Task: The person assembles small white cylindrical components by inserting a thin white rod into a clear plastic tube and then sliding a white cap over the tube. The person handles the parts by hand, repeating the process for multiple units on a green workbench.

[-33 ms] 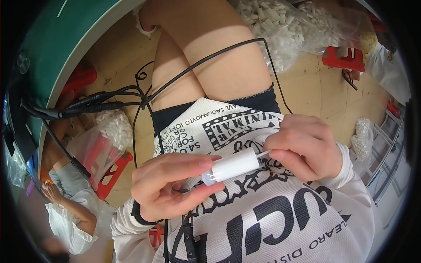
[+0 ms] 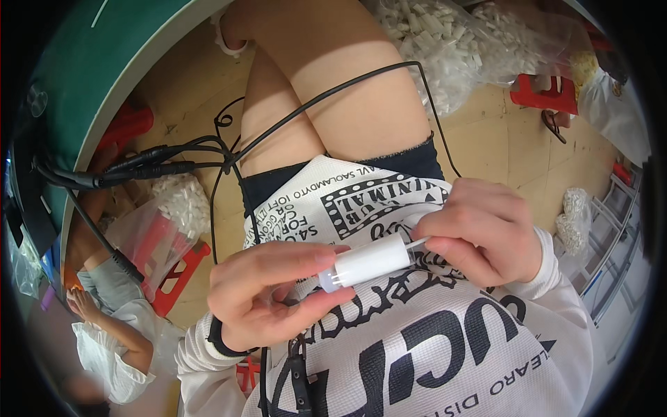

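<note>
Between my hands, above my lap, is a small white cylinder with a clear, lilac-tinted end. It lies tilted, its right end a little higher. My left hand is closed on it, thumb and fingers pinching the clear end. A thin pale stick juts from the cylinder's right end. My right hand pinches the stick's outer tip between thumb and forefinger. How far the stick runs inside the cylinder is hidden.
Black cables cross my lap from a green-topped table at the left. Bags of white pieces lie on the floor at the far right. Red stools stand around. Another person sits at the lower left.
</note>
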Motion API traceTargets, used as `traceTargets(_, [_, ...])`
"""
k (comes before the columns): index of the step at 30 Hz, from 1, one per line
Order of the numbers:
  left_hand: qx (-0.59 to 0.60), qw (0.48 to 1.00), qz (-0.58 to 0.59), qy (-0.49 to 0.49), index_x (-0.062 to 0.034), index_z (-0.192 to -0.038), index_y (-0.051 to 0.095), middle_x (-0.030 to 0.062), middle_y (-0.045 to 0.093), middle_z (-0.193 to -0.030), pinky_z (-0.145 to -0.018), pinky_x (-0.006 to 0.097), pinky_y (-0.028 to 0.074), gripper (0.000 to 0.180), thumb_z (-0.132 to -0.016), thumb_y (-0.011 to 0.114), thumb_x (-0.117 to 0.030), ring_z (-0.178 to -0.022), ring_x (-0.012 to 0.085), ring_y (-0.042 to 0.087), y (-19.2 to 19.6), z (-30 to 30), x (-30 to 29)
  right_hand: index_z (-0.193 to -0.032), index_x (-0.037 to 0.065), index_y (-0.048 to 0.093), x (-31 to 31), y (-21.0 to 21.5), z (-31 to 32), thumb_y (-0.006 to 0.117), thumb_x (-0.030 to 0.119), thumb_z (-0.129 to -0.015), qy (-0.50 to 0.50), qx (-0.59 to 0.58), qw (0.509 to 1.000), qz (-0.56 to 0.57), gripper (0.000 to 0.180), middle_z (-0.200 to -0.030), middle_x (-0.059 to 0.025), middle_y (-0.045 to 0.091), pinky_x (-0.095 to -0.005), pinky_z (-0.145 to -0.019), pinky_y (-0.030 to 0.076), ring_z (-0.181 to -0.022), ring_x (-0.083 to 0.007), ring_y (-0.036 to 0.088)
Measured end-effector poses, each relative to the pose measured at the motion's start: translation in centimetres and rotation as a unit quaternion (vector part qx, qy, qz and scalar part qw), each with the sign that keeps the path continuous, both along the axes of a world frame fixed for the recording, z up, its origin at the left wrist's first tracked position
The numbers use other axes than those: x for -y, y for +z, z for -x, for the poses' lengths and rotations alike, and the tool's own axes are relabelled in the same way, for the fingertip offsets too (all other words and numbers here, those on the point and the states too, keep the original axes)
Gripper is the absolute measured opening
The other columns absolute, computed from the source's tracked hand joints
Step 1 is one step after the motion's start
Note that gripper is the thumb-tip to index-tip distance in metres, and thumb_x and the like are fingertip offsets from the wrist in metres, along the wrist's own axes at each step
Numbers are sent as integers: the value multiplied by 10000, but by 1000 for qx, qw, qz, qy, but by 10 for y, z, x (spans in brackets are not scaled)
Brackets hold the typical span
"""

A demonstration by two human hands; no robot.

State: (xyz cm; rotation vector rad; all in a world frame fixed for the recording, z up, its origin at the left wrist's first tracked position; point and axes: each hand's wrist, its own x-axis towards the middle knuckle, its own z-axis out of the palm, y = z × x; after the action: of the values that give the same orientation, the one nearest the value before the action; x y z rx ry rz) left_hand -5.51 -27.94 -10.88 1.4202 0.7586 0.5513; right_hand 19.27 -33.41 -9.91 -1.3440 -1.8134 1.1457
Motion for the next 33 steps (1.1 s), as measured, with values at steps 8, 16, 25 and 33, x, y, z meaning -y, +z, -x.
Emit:
traceTargets(8, [184, 921, 336, 65, 81, -989, 553, 213, 626, -977, -811, 337, 520, 344, -690, 722, 63, -896, 251, 644, -10, 3, -2, -844, -22, 654, -11, 12, 9, 742, 41, -677, -47, -91, 980, -169, 199, -744, -109, 649, -220, -491, 503, -581, -145, 608])
traceTargets(16, [279, 835, 473, 34, 56, -965, 567, 231, 635, -893, -751, 382, 536, 362, -663, 758, -4, -867, 321, 646, -15, 3, -6, -905, 92, 582, -14, 39, -2, 643, 286, -828, -23, -74, 981, -178, 217, -798, -65, 622, -247, -560, 514, -637, -143, 578])
traceTargets(25, [332, 797, 504, -31, 34, -957, 587, 276, 626, -837, -643, 377, 546, 353, -657, 760, -33, -780, 349, 653, -19, -3, -8, -954, 133, 557, 5, 49, -8, 525, 361, -897, -34, -72, 987, -143, 237, -795, -54, 616, -260, -570, 495, -654, -141, 546])
traceTargets(33, [364, 765, 530, -27, 59, -956, 584, 289, 617, -862, -651, 392, 545, 345, -647, 734, 23, -804, 370, 647, -17, -6, -6, -943, 132, 563, 13, 54, -4, 531, 359, -894, -50, -46, 990, -127, 235, -798, -52, 619, -255, -567, 492, -648, -138, 539])
